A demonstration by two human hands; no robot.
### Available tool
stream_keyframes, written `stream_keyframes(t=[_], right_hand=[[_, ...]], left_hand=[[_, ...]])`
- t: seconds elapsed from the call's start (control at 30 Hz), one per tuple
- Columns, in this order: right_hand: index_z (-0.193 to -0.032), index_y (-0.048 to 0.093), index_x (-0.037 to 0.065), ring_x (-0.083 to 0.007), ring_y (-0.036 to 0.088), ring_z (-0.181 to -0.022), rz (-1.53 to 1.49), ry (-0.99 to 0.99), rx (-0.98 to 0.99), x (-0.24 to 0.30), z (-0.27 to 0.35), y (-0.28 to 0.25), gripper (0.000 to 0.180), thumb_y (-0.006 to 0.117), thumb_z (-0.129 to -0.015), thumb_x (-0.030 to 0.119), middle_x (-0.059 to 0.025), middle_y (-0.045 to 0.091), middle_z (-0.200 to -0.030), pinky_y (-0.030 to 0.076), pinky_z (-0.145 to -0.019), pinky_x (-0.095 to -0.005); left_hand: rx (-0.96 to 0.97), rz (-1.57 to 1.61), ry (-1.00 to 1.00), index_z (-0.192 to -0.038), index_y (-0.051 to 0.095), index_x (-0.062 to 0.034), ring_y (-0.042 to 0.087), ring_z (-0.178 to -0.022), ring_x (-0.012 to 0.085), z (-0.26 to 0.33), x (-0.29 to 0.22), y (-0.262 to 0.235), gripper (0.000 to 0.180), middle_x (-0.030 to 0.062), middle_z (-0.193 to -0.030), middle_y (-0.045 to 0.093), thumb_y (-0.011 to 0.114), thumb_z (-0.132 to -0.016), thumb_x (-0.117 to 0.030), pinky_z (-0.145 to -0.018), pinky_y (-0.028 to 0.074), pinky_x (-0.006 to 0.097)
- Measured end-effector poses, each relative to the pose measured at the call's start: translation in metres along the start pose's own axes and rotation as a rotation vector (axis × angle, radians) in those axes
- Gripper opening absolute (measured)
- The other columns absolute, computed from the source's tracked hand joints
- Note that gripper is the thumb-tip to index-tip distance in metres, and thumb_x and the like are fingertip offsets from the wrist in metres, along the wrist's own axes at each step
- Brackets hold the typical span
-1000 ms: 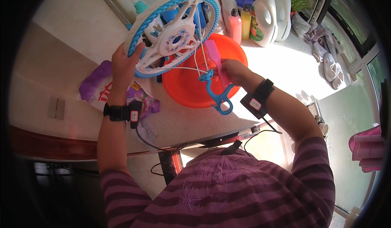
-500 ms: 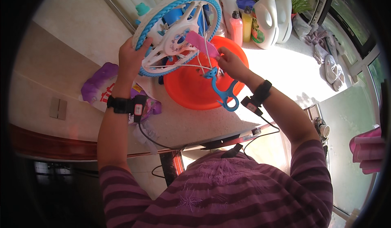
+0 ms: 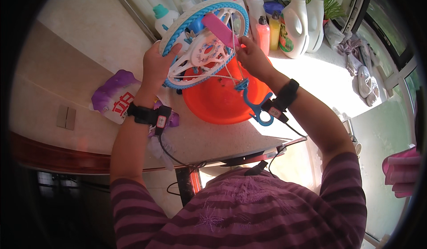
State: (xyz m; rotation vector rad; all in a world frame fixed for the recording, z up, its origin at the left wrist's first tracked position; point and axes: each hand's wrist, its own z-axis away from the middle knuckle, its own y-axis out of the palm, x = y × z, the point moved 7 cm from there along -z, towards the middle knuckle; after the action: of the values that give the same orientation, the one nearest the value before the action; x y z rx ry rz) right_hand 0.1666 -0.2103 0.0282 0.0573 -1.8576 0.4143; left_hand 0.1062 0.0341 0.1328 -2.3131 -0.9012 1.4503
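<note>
1. The left hand (image 3: 159,62) grips the left side of a white plastic wheel-shaped frame with a blue braided rim (image 3: 199,55); its thumb bends over the rim, while the other fingers are mostly hidden behind it.
2. The right hand (image 3: 254,61) pinches one end of a flat, pink, oblong brush-like tool (image 3: 220,30) between thumb and fingers; the tool slants across the front of the frame, though whether it touches cannot be told.
3. The frame is held tilted above the far left part of a round orange-red plastic basin (image 3: 222,111); the basin stands on the pale speckled counter (image 3: 209,143), back from its front edge.
4. Thin white cords (image 3: 239,66) run from the frame to a curved blue plastic hook (image 3: 256,108); this hangs before the basin's right side, near the right wrist.
5. Toward the counter's left end lies a purple-and-white plastic package (image 3: 106,93); along its back edge stand a salmon-pink bottle (image 3: 262,36) and a white handled jug (image 3: 293,31).
</note>
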Motion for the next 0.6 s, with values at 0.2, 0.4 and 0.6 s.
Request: stream_keyframes(t=[0.2, 0.4, 0.6], right_hand=[[-0.113, 0.055, 0.005, -0.0163, 0.053, -0.069, 0.148, 0.027, -0.001, 0.008, -0.004, -0.011, 0.025, 0.052, -0.100, 0.026, -0.0051, 0.056, -0.075, 0.044, -0.064, -0.0306], [-0.115, 0.058, 0.005, -0.0092, 0.051, -0.063, -0.117, 0.193, 0.152, 0.003, 0.006, 0.005, 0.024, 0.053, -0.100, 0.023, -0.0004, 0.053, -0.070, 0.043, -0.055, -0.0256], [-0.115, 0.057, 0.003, -0.0076, 0.043, -0.056, -0.140, 0.206, 0.164, 0.007, 0.001, -0.004, 0.026, 0.053, -0.101, 0.025, 0.0013, 0.047, -0.067, 0.038, -0.050, -0.0241]], left_hand=[[-0.018, -0.104, -0.007, -0.094, 0.067, 0.0013, 0.062, -0.071, 0.0131, 0.001, -0.006, 0.000, 0.035, 0.0068, -0.079, 0.068, 0.076, -0.086, -0.031, -0.066, 0.049, 0.029], [-0.033, -0.168, -0.032, -0.095, 0.067, 0.0020, 0.067, -0.073, 0.0167, 0.004, -0.010, 0.001, 0.036, 0.0106, -0.081, 0.071, 0.076, -0.085, -0.031, -0.069, 0.052, 0.031], [-0.055, -0.147, 0.036, -0.094, 0.067, 0.0019, 0.067, -0.072, 0.0162, 0.006, -0.016, 0.000, 0.034, 0.0104, -0.080, 0.071, 0.076, -0.085, -0.030, -0.068, 0.052, 0.031]])
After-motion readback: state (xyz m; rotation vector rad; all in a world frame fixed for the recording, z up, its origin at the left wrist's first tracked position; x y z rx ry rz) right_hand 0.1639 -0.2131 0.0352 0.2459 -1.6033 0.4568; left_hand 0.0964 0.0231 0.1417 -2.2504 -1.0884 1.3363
